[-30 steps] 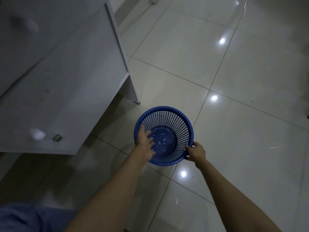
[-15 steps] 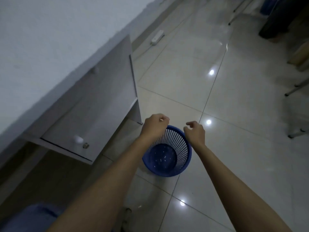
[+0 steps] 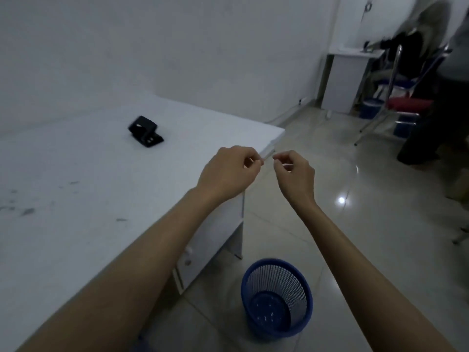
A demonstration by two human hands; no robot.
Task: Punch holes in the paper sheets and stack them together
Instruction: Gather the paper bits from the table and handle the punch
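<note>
White desk carries black metal hole punch; left hand and right hand, fingers curled, grasp nothing discernible. Likely next: retrieve punch.

A hole punch sits on the desk; a wastebasket stands on the floor beside it.

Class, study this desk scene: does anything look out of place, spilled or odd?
Dark smudges mark the white desk near its left edge. Small white specks lie in the blue bin. The hole punch sits alone; no paper shows.
</note>
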